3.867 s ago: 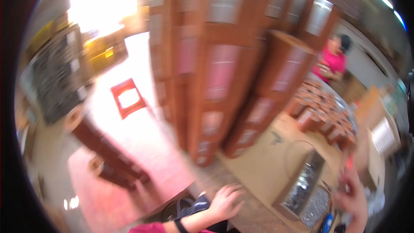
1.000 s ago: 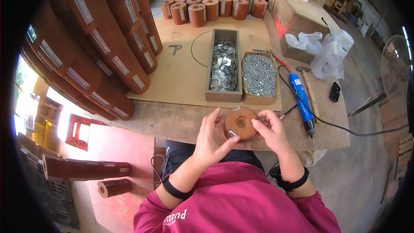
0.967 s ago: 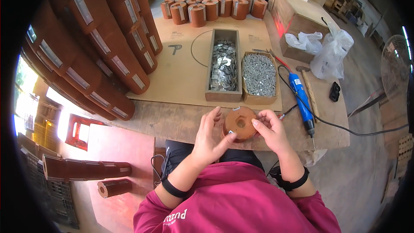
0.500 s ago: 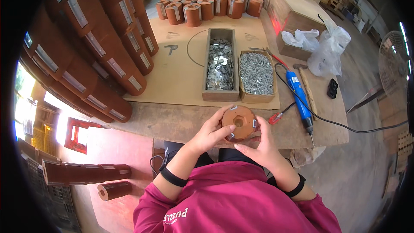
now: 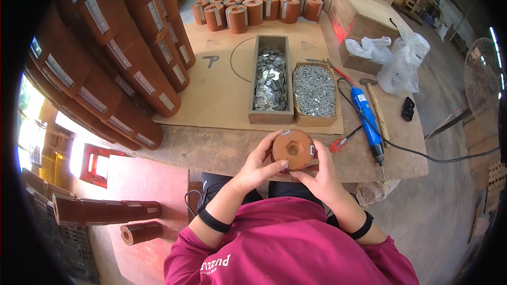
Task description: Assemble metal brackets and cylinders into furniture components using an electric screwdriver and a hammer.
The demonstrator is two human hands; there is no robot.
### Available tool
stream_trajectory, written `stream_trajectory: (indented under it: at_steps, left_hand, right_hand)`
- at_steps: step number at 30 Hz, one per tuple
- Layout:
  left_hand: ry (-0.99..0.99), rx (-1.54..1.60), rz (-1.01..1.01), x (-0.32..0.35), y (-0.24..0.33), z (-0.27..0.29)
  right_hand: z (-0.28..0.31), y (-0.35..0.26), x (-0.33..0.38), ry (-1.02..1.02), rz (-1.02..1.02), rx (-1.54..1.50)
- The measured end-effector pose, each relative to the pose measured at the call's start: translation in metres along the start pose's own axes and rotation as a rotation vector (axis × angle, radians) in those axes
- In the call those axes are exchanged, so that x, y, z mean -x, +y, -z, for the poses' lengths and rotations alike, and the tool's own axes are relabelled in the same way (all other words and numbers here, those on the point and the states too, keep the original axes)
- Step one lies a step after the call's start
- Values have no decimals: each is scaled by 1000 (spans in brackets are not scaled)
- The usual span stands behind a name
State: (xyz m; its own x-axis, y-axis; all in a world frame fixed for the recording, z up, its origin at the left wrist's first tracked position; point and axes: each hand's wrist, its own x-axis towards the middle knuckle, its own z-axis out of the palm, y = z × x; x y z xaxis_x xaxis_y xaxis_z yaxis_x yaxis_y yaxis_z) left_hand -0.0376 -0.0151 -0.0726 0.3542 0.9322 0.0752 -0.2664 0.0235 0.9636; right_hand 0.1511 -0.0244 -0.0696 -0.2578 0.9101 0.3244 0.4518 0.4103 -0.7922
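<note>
While the fingers (image 5: pixel 274 154) of both hands curl closed around the brown spool (image 5: pixel 292 149), it wants steady, level support: left hand (image 5: pixel 259 166) cradling its side, right hand (image 5: pixel 321 171) pinching by the small metal clip, just above the table (image 5: pixel 211 150) edge, near the screw box (image 5: pixel 315 94).

Magenta long-sleeved top, sleeves pushed up, black band on each wrist
</note>
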Motion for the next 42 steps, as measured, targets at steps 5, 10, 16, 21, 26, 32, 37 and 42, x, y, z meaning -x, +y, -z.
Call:
stream_trajectory:
  at_steps: [5, 10, 16, 21, 26, 32, 37, 42]
  left_hand:
    - [170, 55, -59, 12, -5, -21]
    - [294, -387, -176, 35, -5, -43]
    - [292, -892, -189, 30, 8, -28]
    - [-55, -476, -52, -7, 6, 3]
    - [-169, -586, -39, -20, 14, -5]
    - [265, -585, -137, 0, -7, -25]
    - [653, -628, -219, 9, -11, -31]
    - [668, -741, -272, 17, -10, -26]
  right_hand:
    - [-3, -15, 1, 1, 28, 46]
    - [0, -9, -7, -86, 7, 13]
    - [42, 2, -35, -357, -132, -201]
    - [50, -2, -40, -486, -10, -78]
    - [104, 10, -53, -203, -114, 110]
    - [180, 82, -99, 251, -477, 336]
    - [179, 163, -107, 140, -731, 657]
    - [183, 200, -107, 61, -867, 565]
